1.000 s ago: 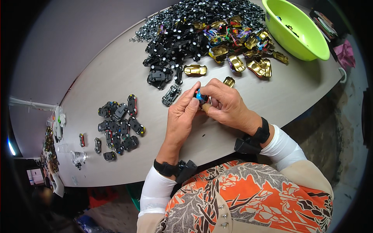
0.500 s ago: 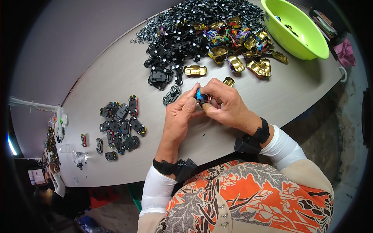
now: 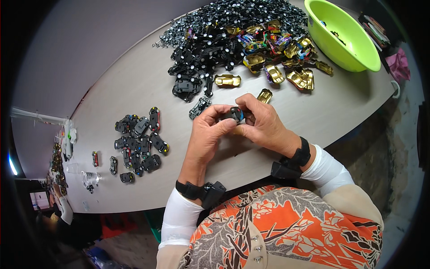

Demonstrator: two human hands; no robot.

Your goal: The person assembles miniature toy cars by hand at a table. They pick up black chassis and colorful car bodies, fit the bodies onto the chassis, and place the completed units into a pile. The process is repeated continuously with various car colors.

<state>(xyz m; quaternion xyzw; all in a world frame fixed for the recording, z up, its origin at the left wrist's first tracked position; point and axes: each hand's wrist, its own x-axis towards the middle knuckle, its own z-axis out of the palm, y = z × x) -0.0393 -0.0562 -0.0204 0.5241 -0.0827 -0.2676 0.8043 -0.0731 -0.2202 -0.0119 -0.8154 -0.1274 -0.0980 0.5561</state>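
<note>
A small toy car (image 3: 235, 115), dark underneath with a bit of blue on its side, sits between my two hands above the table. My left hand (image 3: 208, 130) closes on it from the left, thumb pressed along the near side. From the right, my right hand (image 3: 263, 119) grips it with bent fingers, which partly cover it. Just beyond my left hand lies a grey-black car base (image 3: 199, 107). A gold car body (image 3: 264, 96) rests by my right knuckles, and another gold car body (image 3: 227, 80) lies farther back.
Behind are heaps of black car bases (image 3: 197, 62), shiny small parts (image 3: 264, 15) and colourful car bodies (image 3: 277, 42). A lime-green basin (image 3: 371, 62) stands at the right. Several toy cars (image 3: 144, 145) lie at left, near a clear cup (image 3: 89, 178). Another person (image 3: 66, 210) sits far left.
The toy car has been turned over, so its dark side with wheels shows instead of its blue top. My fingers have shifted around it.
</note>
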